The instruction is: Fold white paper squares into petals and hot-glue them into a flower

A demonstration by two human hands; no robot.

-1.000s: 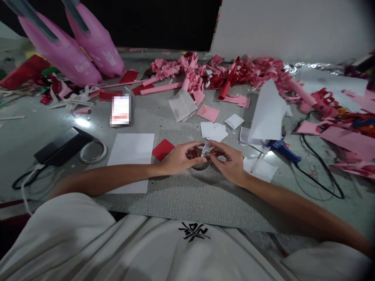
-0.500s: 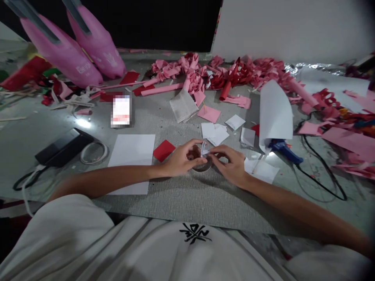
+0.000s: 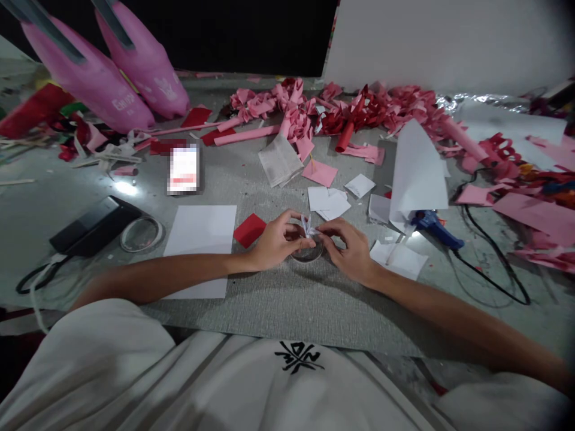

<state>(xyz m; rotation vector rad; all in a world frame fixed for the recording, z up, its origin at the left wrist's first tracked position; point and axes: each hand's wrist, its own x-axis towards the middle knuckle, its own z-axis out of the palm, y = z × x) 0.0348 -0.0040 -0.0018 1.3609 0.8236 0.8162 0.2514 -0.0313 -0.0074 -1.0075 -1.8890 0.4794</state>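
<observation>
A small folded white paper piece with several pointed flaps stands between my two hands. My left hand pinches it from the left, thumb in front and fingers behind. From the right, my right hand has thumb and fingertips closed on one of its flaps. Under the paper, a clear round roll of tape lies on the table, partly covered by the left hand. A red paper square is just left of my left hand. White paper squares lie beyond my fingers.
A blue glue gun with a black cord lies at right beside a curled white sheet. Pink and red paper flowers pile along the back. At left are a white sheet, a tape ring, a black device and pink bottles.
The flaps of the folded white paper look more spread apart now. Both hands stay around it with small finger shifts, and the view has moved slightly.
</observation>
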